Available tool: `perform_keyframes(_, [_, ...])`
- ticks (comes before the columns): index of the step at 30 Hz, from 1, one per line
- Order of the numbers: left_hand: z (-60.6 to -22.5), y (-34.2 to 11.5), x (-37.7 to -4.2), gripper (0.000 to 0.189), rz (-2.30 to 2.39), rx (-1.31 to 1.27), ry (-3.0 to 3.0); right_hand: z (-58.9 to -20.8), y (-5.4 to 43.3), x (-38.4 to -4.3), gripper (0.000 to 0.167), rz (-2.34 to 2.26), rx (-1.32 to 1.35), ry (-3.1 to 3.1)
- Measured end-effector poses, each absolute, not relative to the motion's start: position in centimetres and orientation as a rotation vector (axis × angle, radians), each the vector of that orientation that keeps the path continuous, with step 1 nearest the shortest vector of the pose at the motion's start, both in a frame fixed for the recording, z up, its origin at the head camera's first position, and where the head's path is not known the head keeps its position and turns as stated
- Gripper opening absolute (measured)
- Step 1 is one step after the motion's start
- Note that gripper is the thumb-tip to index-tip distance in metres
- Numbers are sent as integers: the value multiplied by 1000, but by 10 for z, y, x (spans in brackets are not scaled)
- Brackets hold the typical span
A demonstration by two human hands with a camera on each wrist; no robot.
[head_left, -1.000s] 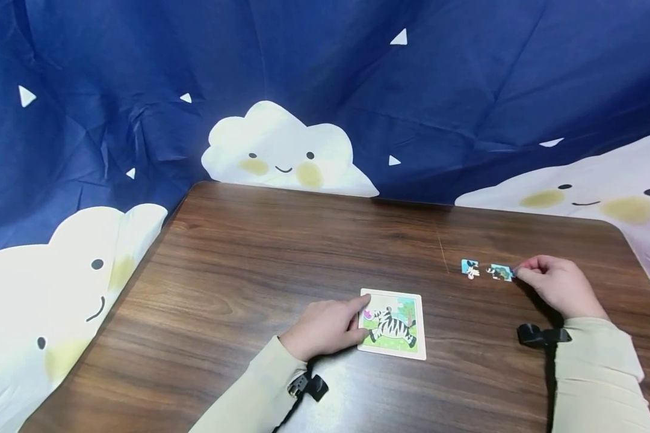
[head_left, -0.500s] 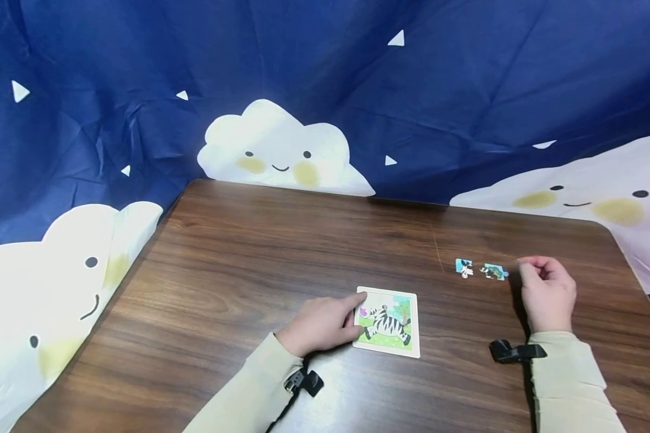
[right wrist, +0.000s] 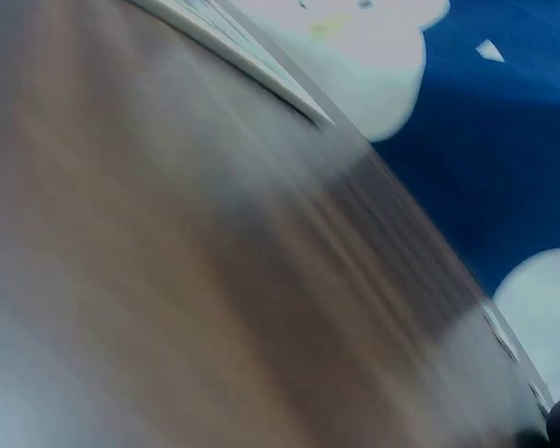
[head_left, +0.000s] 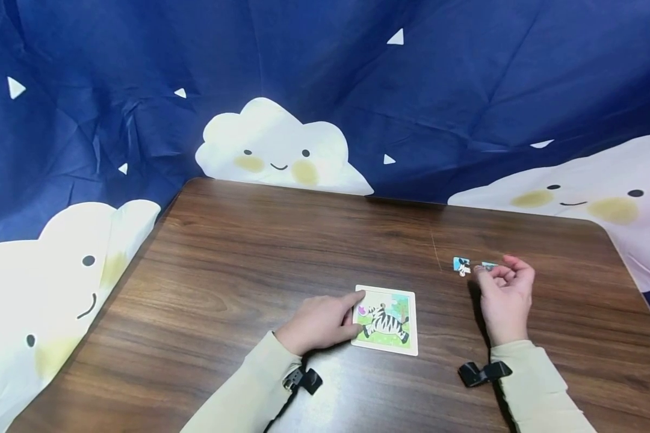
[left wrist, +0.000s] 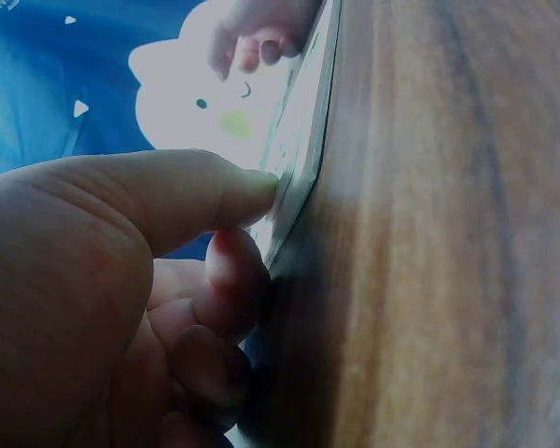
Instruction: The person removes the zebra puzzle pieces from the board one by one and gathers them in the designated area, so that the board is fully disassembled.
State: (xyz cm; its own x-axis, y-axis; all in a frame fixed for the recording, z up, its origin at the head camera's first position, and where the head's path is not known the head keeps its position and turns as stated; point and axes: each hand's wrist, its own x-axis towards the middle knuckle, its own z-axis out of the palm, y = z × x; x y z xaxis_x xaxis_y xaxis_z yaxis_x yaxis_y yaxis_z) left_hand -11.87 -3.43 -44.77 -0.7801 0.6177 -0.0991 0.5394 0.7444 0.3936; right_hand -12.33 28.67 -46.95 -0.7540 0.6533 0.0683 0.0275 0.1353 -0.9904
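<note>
A: What's obscured?
B: Your right hand [head_left: 505, 304] partly hides one puzzle piece [head_left: 489, 265]; whether its bent fingers pinch anything, can't tell. Right wrist view smeared, hand cut off at the corner.
A: Zebra puzzle [head_left: 386, 320]?
B: On the bench [head_left: 281, 252], right of your left hand [head_left: 319, 325]; thumb and forefinger spread, touching its left side.

Place: looks indoor — home or studio, cannot tell which
Blue backdrop [head_left: 325, 60]: creased cloth with smiling white clouds [head_left: 278, 144], behind the table [head_left: 281, 240]
Table: dark wood grain, rounded corners
</note>
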Motion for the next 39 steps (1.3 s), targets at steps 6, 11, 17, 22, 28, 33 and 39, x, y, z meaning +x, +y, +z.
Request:
perform_keyframes(6, [-446,-35,-118,64,525,910,2711,-469,257,-115,48,1717,-520,-1978])
perform_keyframes(11, [-445,-34,-119,66,529,897,2707,-469,240,-108,50,1618,-393,-2195])
perform_keyframes(17, [-444,-34,-118,65,524,894,2709,-471,227,-99,39,1484,-50,-2474])
perform_keyframes(22, [-444,-35,-119,65,524,900,2707,-471,221,-94,26,1253,235,-2670])
perform_keyframes(28, [-445,-34,-120,65,504,906,2706,-466,218,-92,25,1083,379,-2802])
perform_keyframes(33, [-446,-34,-120,65,505,906,2703,-464,215,-91,22,1015,387,-2838])
perform_keyframes(39, [-446,-34,-119,65,506,910,2706,-461,211,-91,20,1078,370,-2837])
